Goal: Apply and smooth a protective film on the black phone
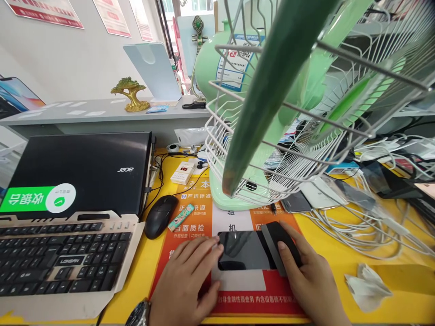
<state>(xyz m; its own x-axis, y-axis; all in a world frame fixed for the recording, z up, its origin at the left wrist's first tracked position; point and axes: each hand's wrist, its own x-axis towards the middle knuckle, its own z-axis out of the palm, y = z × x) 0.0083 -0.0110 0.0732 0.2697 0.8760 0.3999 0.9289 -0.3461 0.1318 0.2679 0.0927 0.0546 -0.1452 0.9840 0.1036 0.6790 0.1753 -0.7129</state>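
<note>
A smartphone [243,250] with a dark, glossy screen lies face up and crosswise on the printed mat [238,308]. My left hand [190,276] rests at its left end, fingers stretched out, with the fingertips touching that edge and the thumb apart below. In my right hand [307,267] is a black block with a grey pad [280,246], gripped between thumb and fingers. The pad's edge sits over the right end of the phone and hides it. A wristwatch [139,312] is on my left wrist.
A green fan [234,203] with a wire cage stands just beyond the phone. To the left are a keyboard [68,258], a laptop [81,172], and a black mouse [161,216]. White cables [356,231] and a crumpled tissue [367,287] lie to the right.
</note>
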